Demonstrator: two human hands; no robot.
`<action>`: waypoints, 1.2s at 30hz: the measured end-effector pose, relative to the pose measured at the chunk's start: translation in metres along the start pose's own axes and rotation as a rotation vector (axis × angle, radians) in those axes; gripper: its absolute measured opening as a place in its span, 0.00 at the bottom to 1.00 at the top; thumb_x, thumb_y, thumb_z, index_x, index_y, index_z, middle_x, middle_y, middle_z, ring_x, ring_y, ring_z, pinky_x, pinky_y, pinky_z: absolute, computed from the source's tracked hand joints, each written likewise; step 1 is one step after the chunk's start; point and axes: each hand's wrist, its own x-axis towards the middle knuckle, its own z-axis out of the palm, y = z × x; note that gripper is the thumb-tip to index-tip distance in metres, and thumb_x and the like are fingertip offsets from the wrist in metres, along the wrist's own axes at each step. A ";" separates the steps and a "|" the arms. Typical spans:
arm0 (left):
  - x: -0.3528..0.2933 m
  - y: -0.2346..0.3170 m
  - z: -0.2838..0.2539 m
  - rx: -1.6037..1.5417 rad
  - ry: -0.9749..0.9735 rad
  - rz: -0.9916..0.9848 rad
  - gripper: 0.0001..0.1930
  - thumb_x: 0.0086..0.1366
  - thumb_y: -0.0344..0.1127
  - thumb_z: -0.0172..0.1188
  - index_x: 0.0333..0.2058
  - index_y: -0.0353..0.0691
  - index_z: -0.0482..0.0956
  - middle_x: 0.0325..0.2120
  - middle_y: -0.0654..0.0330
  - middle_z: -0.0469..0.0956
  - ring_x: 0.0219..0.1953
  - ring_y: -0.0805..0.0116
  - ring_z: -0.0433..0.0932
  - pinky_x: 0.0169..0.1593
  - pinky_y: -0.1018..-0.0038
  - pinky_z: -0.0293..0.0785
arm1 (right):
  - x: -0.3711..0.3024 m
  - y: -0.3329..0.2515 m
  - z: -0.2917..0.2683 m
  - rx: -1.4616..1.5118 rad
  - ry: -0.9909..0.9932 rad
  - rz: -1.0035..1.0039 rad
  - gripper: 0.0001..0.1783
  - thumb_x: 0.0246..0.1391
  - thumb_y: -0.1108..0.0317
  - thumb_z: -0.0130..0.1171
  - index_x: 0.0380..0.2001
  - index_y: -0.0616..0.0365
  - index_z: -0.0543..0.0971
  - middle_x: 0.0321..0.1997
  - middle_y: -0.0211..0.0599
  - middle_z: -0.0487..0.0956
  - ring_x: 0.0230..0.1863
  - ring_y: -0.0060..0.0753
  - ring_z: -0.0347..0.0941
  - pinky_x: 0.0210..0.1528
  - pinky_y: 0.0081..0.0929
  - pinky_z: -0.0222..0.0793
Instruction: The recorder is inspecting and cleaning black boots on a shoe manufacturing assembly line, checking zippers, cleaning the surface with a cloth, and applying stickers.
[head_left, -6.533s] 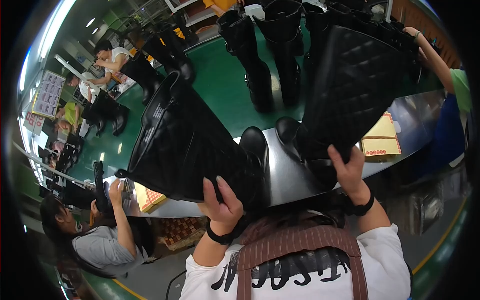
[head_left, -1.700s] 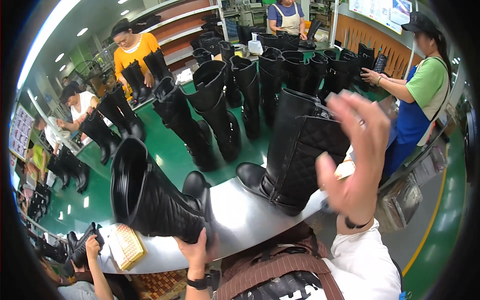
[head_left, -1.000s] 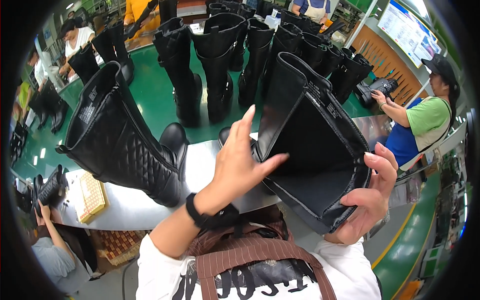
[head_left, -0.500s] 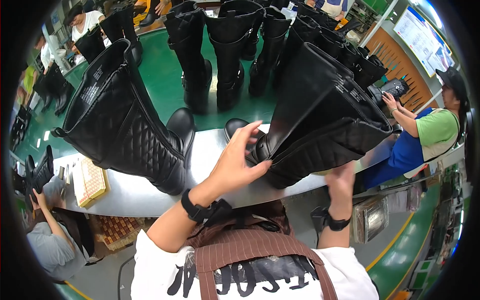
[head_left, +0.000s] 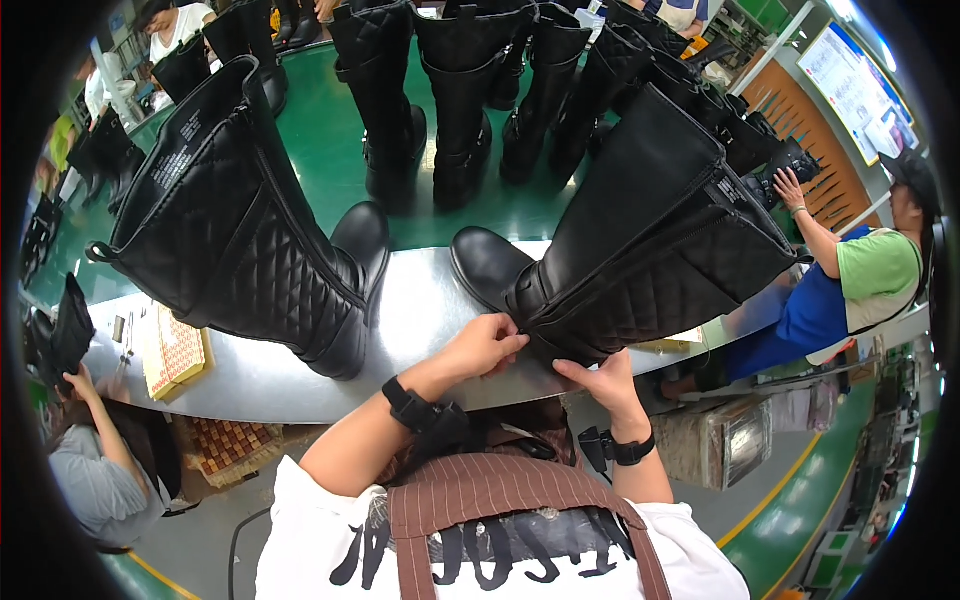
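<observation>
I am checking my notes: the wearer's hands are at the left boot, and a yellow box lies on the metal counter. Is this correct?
The side is wrong: left hand and right hand are both at the right boot, as the head view shows. A yellow box lies on the metal counter.

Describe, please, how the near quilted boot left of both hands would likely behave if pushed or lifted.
Pushed high up, the boot might tip, since its tall, wide shaft rises above a smaller foot. The shaft would probably keep its shape when lifted, as it stands open unaided. The glossy toe may feel slippery.
</observation>
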 end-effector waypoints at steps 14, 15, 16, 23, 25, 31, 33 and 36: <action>-0.022 0.029 -0.018 -0.226 -0.242 -0.052 0.16 0.68 0.40 0.55 0.25 0.38 0.80 0.14 0.68 0.74 0.13 0.81 0.67 0.17 0.81 0.60 | 0.000 -0.002 0.020 0.175 0.092 -0.006 0.19 0.44 0.79 0.68 0.43 0.65 0.79 0.43 0.36 0.82 0.44 0.28 0.78 0.50 0.27 0.72; -0.022 0.029 -0.018 -0.232 -0.230 -0.045 0.16 0.68 0.40 0.55 0.25 0.38 0.80 0.14 0.68 0.74 0.13 0.81 0.67 0.17 0.81 0.60 | 0.000 -0.004 0.021 0.176 0.088 -0.003 0.19 0.44 0.79 0.68 0.43 0.65 0.79 0.43 0.36 0.82 0.44 0.28 0.78 0.50 0.27 0.72; -0.021 0.028 -0.017 -0.187 -0.202 -0.032 0.15 0.69 0.40 0.54 0.26 0.38 0.80 0.14 0.68 0.74 0.13 0.81 0.68 0.18 0.82 0.61 | 0.001 -0.005 0.022 0.140 0.084 -0.003 0.19 0.44 0.79 0.69 0.43 0.65 0.79 0.42 0.36 0.83 0.44 0.28 0.78 0.50 0.27 0.72; -0.016 0.004 -0.014 -0.015 -0.097 0.010 0.15 0.70 0.39 0.55 0.28 0.37 0.80 0.16 0.68 0.74 0.15 0.81 0.68 0.19 0.82 0.63 | 0.004 -0.001 0.024 -0.150 0.062 -0.140 0.19 0.42 0.75 0.71 0.40 0.65 0.80 0.40 0.37 0.83 0.42 0.28 0.79 0.47 0.27 0.74; -0.019 0.002 -0.013 -0.082 -0.118 0.041 0.14 0.70 0.40 0.54 0.28 0.37 0.80 0.16 0.68 0.74 0.15 0.81 0.68 0.20 0.82 0.63 | 0.003 0.000 0.025 -0.134 0.064 -0.131 0.19 0.42 0.75 0.71 0.40 0.65 0.80 0.39 0.37 0.83 0.41 0.29 0.79 0.46 0.27 0.74; -0.044 0.040 -0.018 -0.425 -0.268 0.190 0.15 0.71 0.40 0.53 0.29 0.36 0.79 0.15 0.67 0.74 0.16 0.81 0.69 0.21 0.83 0.65 | 0.004 -0.004 0.025 -0.206 0.027 -0.087 0.24 0.40 0.77 0.71 0.45 0.62 0.78 0.42 0.34 0.81 0.43 0.28 0.77 0.49 0.28 0.72; -0.054 0.056 -0.018 -0.350 -0.253 0.319 0.16 0.72 0.41 0.52 0.29 0.36 0.79 0.14 0.67 0.73 0.15 0.82 0.69 0.21 0.83 0.65 | 0.004 -0.004 0.025 -0.233 0.018 -0.084 0.24 0.40 0.77 0.71 0.45 0.61 0.78 0.42 0.34 0.81 0.43 0.28 0.77 0.49 0.28 0.72; -0.064 0.072 -0.020 -0.309 -0.244 0.185 0.16 0.71 0.44 0.53 0.30 0.40 0.79 0.14 0.69 0.72 0.15 0.82 0.68 0.20 0.85 0.60 | 0.002 -0.002 0.025 -0.343 0.008 -0.223 0.24 0.40 0.76 0.71 0.45 0.60 0.78 0.42 0.34 0.81 0.43 0.28 0.77 0.48 0.28 0.72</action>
